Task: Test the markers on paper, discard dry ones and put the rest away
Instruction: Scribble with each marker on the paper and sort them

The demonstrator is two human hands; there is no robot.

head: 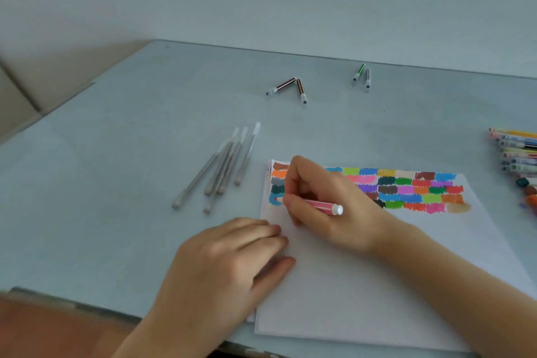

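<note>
A white sheet of paper (363,285) lies on the table, its upper part filled with rows of coloured test patches (406,189). My right hand (322,200) grips a pink marker (321,206) with its tip on the paper at the left end of the patches, beside a blue patch. My left hand (229,259) rests flat, fingers on the paper's left edge. A pile of coloured markers (517,151) lies at the right edge of view, with loose caps (527,192) below it.
Several pale grey pens (220,168) lie left of the paper. Two brown markers (290,87) and a green and a grey marker (363,75) lie farther back on the grey table (130,154). The table's front edge (72,304) is near me.
</note>
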